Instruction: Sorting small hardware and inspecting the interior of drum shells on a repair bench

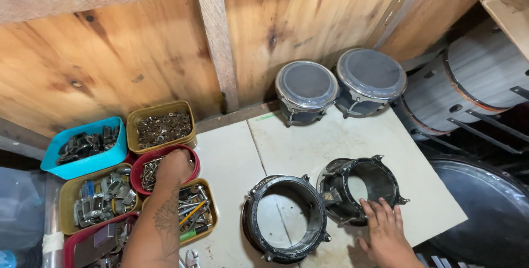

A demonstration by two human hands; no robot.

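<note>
A flat board [330, 136] lay on the counter, running back to a plank wall [138, 53]. On the board's near part sat two open drum shells side by side, touching: the left shell [285, 218] nearer, the right shell [361, 188] slightly behind it. The right hand [386, 232] rested on the board against the right shell's near rim. At the board's far edge, against the wall, stood two headed drums, the left drum [306, 90] just beside the right drum [370, 80]. Right of them, a large drum [468, 80] lay on its side. Left of the board, trays of hardware were clustered; the left hand [172, 170] reached into the round tray [165, 169] among them.
</note>
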